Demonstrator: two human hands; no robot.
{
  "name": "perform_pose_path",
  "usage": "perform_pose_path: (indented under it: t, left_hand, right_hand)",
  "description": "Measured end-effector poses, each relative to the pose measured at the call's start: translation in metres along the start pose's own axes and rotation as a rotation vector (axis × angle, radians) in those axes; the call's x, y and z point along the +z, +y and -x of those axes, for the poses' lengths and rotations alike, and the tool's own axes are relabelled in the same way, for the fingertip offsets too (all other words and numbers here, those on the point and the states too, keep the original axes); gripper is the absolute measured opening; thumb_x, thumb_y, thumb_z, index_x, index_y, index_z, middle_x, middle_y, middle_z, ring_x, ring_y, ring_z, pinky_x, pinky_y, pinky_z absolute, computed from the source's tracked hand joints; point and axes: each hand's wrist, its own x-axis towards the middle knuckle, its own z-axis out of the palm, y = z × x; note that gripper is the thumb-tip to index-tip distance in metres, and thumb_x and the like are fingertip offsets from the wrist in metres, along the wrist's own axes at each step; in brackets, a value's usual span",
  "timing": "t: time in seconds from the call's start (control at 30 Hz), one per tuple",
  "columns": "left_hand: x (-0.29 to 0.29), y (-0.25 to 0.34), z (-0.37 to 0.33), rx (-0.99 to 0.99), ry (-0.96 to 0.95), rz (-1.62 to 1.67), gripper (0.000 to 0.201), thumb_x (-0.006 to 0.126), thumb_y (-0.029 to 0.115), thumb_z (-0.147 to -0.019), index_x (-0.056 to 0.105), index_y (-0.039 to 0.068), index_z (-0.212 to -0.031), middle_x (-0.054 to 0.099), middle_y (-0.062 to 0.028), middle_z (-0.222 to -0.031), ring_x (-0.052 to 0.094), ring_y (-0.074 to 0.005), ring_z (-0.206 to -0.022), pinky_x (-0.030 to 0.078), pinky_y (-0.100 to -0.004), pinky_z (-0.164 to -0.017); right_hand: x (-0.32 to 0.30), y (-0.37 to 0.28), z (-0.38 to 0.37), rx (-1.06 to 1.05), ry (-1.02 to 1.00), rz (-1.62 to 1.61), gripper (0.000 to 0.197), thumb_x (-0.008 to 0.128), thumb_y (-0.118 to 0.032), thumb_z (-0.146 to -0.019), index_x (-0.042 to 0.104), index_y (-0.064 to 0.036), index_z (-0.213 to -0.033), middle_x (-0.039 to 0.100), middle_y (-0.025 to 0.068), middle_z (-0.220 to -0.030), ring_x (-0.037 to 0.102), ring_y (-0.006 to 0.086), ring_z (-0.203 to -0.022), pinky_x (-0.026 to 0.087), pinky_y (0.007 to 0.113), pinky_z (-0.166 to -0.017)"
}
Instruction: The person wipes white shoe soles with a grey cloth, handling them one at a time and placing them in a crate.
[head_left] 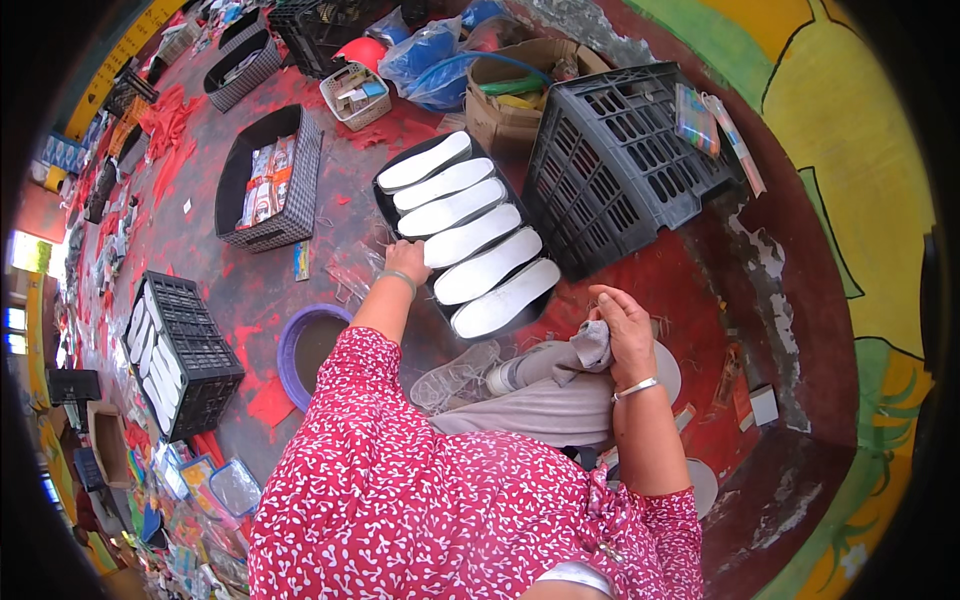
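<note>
Several white insoles [486,203] lie side by side in a slanting row on a black tray or crate [545,312] in front of me. My left hand [408,260] is at the left end of one insole [473,238] in the middle of the row, its fingers closed at that end; the fingertips are partly hidden. To the right of the row, above my bent knee, my right hand [622,335] is closed around a crumpled grey cloth [592,346]. Its index finger points out to the left.
A purple basin [290,352] of murky water stands by my left forearm. A large dark grey crate [625,150] is beyond the row, against the wall. To the left are a black crate [205,385] of insoles and a checked basket [268,238] with packets.
</note>
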Motion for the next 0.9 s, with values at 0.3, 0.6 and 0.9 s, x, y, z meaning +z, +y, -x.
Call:
perform_pose_path:
  t: [0.3, 0.6, 0.9]
  left_hand:
    - [0.009, 0.024, 0.018, 0.193, 0.31, 0.306, 0.044, 0.056, 0.017, -0.076, 0.051, -0.003, -0.115, 0.052, -0.0201, -0.12, 0.046, -0.0326, -0.115, 0.035, -0.0401, -0.1]
    - [0.018, 0.079, -0.014, 0.242, 0.05, 0.063, 0.073, 0.038, 0.055, -0.088, 0.026, 0.005, -0.141, 0.016, -0.0189, -0.148, 0.009, -0.0331, -0.138, 0.012, -0.0448, -0.11]
    - [0.033, 0.123, -0.031, 0.114, 0.047, 0.021, 0.074, 0.035, 0.055, -0.089, 0.013, 0.011, -0.145, 0.01, -0.0163, -0.15, 0.005, -0.0316, -0.139, 0.007, -0.051, -0.109]
  right_hand:
    - [0.002, -0.003, 0.002, -0.013, 0.008, 0.016, 0.021, 0.053, -0.016, -0.09, 0.059, -0.0001, -0.103, 0.057, 0.0018, -0.068, 0.052, 0.0075, -0.058, 0.042, 0.021, -0.053]
    - [0.004, -0.003, -0.001, -0.012, -0.013, 0.007, 0.022, 0.053, -0.015, -0.09, 0.059, 0.0006, -0.104, 0.058, 0.0025, -0.069, 0.053, 0.0079, -0.059, 0.042, 0.021, -0.053]
    - [0.005, -0.003, -0.005, 0.022, -0.029, -0.037, 0.022, 0.053, -0.014, -0.09, 0.059, 0.0019, -0.105, 0.059, 0.0029, -0.07, 0.053, 0.0073, -0.06, 0.042, 0.02, -0.055]
